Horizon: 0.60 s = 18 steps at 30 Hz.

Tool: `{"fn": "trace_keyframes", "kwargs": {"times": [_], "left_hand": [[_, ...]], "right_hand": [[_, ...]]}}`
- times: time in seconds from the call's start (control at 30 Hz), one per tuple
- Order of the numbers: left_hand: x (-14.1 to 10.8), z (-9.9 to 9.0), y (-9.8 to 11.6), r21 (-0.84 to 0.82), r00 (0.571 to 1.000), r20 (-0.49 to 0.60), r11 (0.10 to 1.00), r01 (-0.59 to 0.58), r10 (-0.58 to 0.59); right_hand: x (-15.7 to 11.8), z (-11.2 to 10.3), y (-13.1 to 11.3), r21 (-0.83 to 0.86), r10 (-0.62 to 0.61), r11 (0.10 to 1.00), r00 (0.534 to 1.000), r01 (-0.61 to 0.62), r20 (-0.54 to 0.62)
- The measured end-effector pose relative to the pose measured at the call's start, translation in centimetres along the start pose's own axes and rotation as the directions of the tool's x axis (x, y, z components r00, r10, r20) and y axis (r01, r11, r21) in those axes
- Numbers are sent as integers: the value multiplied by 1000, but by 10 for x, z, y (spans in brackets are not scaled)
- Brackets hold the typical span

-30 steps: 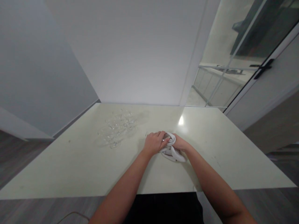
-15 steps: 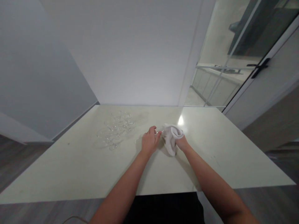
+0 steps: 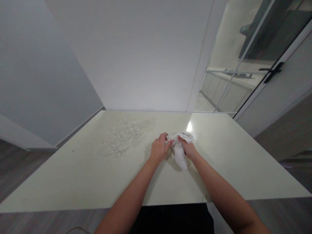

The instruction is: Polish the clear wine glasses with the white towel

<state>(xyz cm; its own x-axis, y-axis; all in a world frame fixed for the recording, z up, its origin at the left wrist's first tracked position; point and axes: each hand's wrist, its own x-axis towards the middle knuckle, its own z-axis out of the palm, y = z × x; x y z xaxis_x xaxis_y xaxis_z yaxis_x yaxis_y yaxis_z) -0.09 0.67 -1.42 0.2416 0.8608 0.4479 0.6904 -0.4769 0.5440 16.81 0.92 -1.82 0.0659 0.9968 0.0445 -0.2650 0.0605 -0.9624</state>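
Looked like a wiping step: right hand (image 3: 188,149) gripped the bunched white cloth (image 3: 180,157), thumb on top; left hand (image 3: 159,149) pinched a mostly hidden clear glass item (image 3: 169,139) at the cloth's left edge. Other glassware (image 3: 124,134) sat on the desk (image 3: 85,182), well left of the cloth. Next move likely called for steadying the glass while turning the cloth.

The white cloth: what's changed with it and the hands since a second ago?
The white cloth, bunched between both hands then, now spreads rightward over the right hand, whose thumb shows on top, with a fold hanging toward the person. The left hand has drawn slightly left, at a clear glass item, mostly hidden. Unchanged: the clear glassware on the table.
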Motion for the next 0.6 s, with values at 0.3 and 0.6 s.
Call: {"fn": "trace_keyframes", "kwargs": {"times": [0.3,0.6], "left_hand": [[8,9,2,-780,961,-172,626,2,-217],[8,9,-4,-747,960,-186,665,-1,-207]], "right_hand": [[-1,0,-2,93,-128,989,982,116,141],[-17,18,12,89,-18,996,952,-9,305]]}}
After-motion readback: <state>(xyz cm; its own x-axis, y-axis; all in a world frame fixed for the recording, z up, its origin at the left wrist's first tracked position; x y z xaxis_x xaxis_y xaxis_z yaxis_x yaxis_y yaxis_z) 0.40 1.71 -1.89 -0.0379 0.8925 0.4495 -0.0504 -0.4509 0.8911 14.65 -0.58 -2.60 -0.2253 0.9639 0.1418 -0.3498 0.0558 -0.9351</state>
